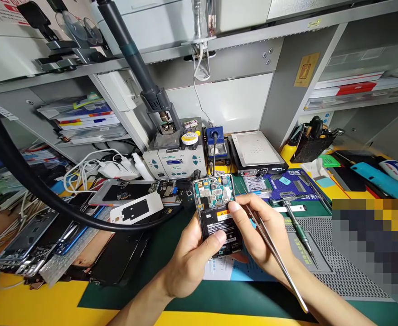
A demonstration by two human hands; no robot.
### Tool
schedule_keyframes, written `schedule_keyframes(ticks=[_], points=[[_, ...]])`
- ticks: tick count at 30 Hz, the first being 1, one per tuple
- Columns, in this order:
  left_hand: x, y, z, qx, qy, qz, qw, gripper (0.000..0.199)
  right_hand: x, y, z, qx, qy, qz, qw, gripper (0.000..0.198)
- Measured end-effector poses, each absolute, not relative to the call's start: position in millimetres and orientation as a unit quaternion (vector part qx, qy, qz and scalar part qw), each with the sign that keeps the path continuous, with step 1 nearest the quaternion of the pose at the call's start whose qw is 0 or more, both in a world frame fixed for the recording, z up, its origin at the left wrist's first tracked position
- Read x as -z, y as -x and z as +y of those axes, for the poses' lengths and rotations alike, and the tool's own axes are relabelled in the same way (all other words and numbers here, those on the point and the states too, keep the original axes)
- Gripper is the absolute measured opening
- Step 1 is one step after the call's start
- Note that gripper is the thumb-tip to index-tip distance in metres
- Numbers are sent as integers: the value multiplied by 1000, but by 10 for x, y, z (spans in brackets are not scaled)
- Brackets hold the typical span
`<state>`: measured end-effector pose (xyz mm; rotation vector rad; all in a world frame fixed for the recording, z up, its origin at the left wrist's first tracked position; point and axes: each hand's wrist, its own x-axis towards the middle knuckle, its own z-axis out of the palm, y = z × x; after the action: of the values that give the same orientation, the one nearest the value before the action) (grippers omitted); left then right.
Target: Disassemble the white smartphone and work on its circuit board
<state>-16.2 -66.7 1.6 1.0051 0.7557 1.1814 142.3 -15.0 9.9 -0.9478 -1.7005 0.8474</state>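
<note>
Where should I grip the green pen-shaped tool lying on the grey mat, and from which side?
By its thick green barrel, probably, coming from above on the right: bare grey mat lies there, while the right hand, holding tweezers, sits to its left. Avoid the thin pointed tip at its near end.

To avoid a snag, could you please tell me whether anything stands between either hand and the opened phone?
Nothing visible does: the left hand and right hand touch the opened phone, and the tweezers slant away from it.
</note>
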Motion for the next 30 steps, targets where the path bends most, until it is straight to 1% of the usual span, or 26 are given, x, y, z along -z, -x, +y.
schedule_keyframes(ticks=[5, 9, 11, 13, 15, 18, 21, 24, 26, 30], points=[[-19, 170, -676, -520, -430, 344, 654, 46, -97, -1422, -151, -363, 390, -700, 475, 17], [-60, 158, -675, -499, -396, 339, 693, 45, -78, -1451, -123, -385, 394, -696, 461, 18], [-85, 149, -665, -492, -385, 334, 706, 42, -74, -1499, -77, -404, 394, -666, 489, 20], [-101, 145, -653, -496, -382, 336, 704, 37, -91, -1566, -19, -417, 394, -610, 547, 31], [-109, 146, -644, -495, -377, 348, 701, 35, -136, -1635, 27, -413, 401, -550, 605, 38], [-120, 147, -644, -486, -361, 370, 704, 39, -238, -1702, 34, -422, 419, -493, 635, 40], [-137, 128, -656, -481, -359, 406, 689, 39, -335, -1710, -34, -481, 402, -497, 601, 25], [-149, 94, -671, -489, -365, 430, 666, 40, -394, -1679, -134, -534, 384, -500, 563, 20], [-157, 74, -683, -502, -342, 428, 669, 39, -411, -1654, -196, -549, 380, -487, 563, 13], [-208, 61, -712, -488, -284, 428, 705, 45, -411, -1634, -277, -552, 395, -501, 537, 18]])
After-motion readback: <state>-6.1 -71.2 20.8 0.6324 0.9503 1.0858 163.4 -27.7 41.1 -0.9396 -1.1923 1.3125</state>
